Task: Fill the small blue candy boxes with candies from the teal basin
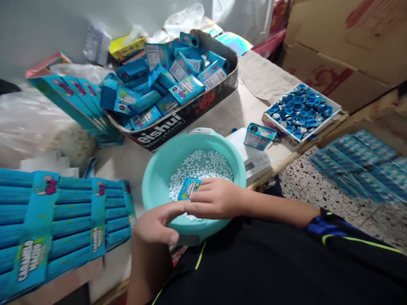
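Candy box (188,189) is what we have under our hands: it lies in the green bowl, printed face up among the white pellets (203,163), its long axis running roughly left to right, the lettering climbing slightly toward the right and its tops facing the bowl's far side. At the far left we see rows of blue cartons (71,220), with a clear plastic bag (25,123) behind them and flat cartons (79,103) leaning beside the black tray (178,125), which is heaped with more blue boxes (187,89). Next comes our left hand (155,222) at the near left rim of the bowl (152,182), thumb spread from the forefinger, which reaches in to meet our right hand's fingers; we cannot tell whether it grips anything. Our right hand (219,198) lies over the box's right end, fingers bent and thumb hidden, so we cannot tell how firmly it holds. Right of the bowl we have a white scale (259,163), another blue box (259,140) at its far side, then a shallow tray of blue caps (299,108). Farthest right, wrapped blue packs (362,165) lie below a big cardboard box (346,46).
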